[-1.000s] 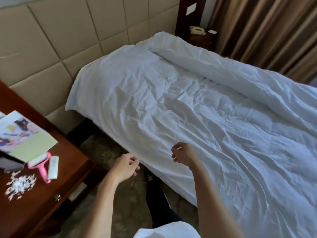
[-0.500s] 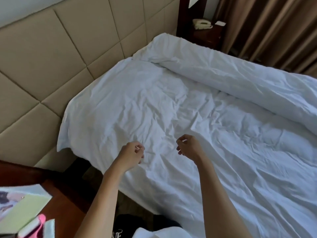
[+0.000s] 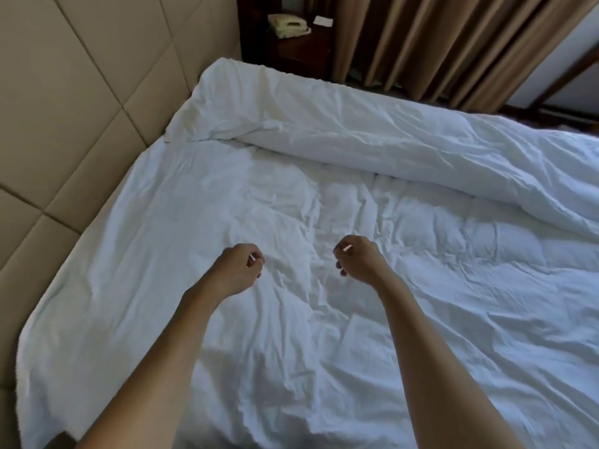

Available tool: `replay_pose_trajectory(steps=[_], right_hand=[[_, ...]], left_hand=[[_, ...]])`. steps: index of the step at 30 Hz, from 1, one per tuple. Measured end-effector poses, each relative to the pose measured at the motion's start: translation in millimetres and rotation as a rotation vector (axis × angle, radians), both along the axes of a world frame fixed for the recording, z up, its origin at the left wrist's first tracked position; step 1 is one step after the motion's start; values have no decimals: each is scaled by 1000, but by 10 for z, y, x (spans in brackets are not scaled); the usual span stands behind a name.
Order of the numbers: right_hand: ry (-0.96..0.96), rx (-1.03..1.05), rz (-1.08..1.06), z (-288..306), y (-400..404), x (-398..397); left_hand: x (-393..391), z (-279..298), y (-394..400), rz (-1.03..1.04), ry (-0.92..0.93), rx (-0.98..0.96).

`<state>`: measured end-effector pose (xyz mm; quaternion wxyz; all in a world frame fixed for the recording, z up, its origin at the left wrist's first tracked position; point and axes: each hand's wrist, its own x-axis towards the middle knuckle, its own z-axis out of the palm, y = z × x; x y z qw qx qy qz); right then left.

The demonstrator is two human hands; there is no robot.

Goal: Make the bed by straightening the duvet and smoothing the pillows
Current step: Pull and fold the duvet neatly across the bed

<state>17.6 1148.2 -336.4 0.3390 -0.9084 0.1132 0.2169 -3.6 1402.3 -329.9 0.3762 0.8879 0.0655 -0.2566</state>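
Note:
A wrinkled white duvet [image 3: 201, 202] covers the bed and fills most of the view. Its far side is folded back into a thick ridge [image 3: 356, 137] running from the headboard corner to the right. My left hand [image 3: 238, 270] and my right hand [image 3: 358, 259] are stretched out side by side over the middle of the duvet. The fingers of both are curled in and hold nothing. Whether they touch the fabric I cannot tell. No pillow is in sight.
A padded beige headboard [image 3: 81, 92] runs along the left. Beyond the far corner of the bed stands a dark nightstand [image 3: 301, 50] with a cream telephone [image 3: 288, 25]. Brown curtains [image 3: 437, 43] hang along the far side.
I have stepped closer and leaned over the bed. Both hands moved from the near edge of the duvet out over its middle. The left-hand desk has left the view.

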Motion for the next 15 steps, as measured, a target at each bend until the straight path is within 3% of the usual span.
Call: replay_pose_trajectory(steps=[7, 15], right_hand=[[35, -100, 10, -258, 473, 912], [4, -220, 164, -775, 690, 2386]], left_hand=[[1376, -392, 806, -186, -15, 125], [2968, -876, 595, -389, -151, 290]])
